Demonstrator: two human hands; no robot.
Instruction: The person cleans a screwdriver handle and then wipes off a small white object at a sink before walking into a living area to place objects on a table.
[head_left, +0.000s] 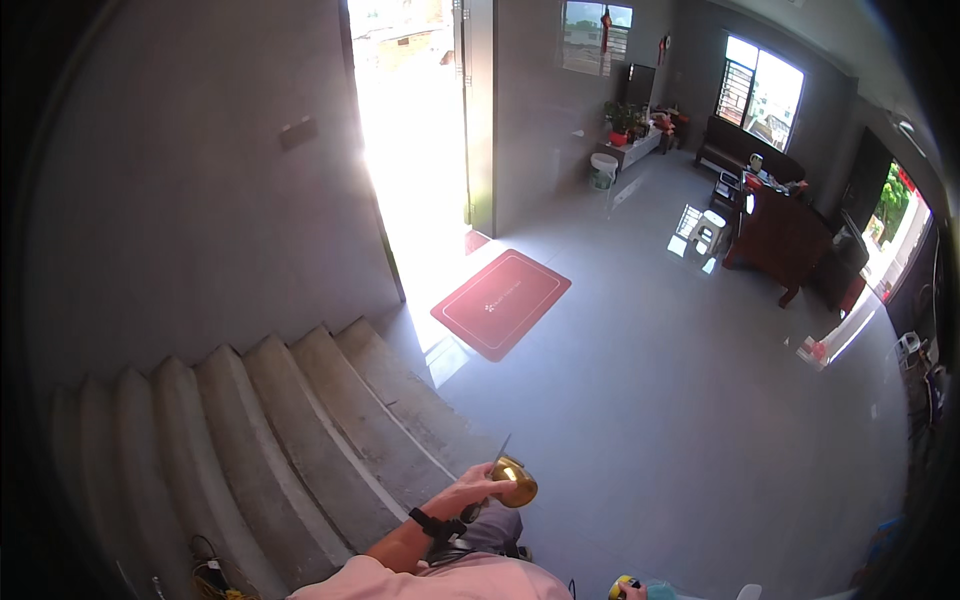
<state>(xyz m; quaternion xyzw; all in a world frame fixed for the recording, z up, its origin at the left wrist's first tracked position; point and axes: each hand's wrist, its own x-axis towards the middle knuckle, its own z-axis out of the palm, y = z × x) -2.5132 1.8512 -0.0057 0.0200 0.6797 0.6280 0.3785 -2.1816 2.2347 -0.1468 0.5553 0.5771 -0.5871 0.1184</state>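
Observation:
My left hand (484, 486) is closed around a shiny gold-coloured rounded object (517, 481), whose exact kind I cannot tell. In the same hand is a thin tool like a screwdriver (501, 448), its narrow shaft pointing up and its dark handle below the fingers. A dark strap with a device (439, 526) sits on that wrist. At the bottom edge, my right hand (636, 591) grips a round yellow-and-black object (622, 586), possibly a tape measure or tape roll, partly cut off. A teal thing (661, 591) lies beside that hand.
Concrete steps (300, 420) fill the left side, with tangled cables (217, 577) at the lower left. Ahead, a red mat (502, 304) lies by a bright open doorway (412, 172). Farther right are a white stool (706, 229), dark wooden furniture (780, 240) and a lidded bucket (603, 171).

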